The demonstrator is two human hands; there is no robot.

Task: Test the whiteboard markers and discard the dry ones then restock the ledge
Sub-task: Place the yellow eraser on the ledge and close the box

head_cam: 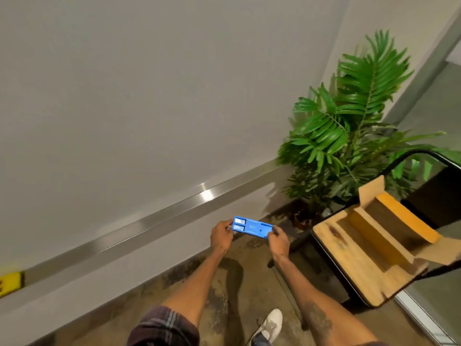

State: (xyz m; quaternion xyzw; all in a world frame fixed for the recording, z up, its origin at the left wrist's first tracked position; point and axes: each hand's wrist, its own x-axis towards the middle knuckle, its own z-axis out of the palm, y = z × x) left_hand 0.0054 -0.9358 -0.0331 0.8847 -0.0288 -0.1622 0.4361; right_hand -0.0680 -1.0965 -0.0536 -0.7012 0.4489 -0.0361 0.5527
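Currently gripping blue box [252, 227], perhaps markers, by its ends with left hand [221, 235] and right hand [278, 240], near steel ledge [149, 228], over stained floor [224, 275].

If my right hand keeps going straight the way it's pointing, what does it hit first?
The right hand holds the box, so the box leads. Probably it meets the wall just under the ledge; depth is unclear.

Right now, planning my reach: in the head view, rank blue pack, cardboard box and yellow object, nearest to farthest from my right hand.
1. blue pack, gripped by the right hand.
2. cardboard box, open, to the right.
3. yellow object, far left edge.
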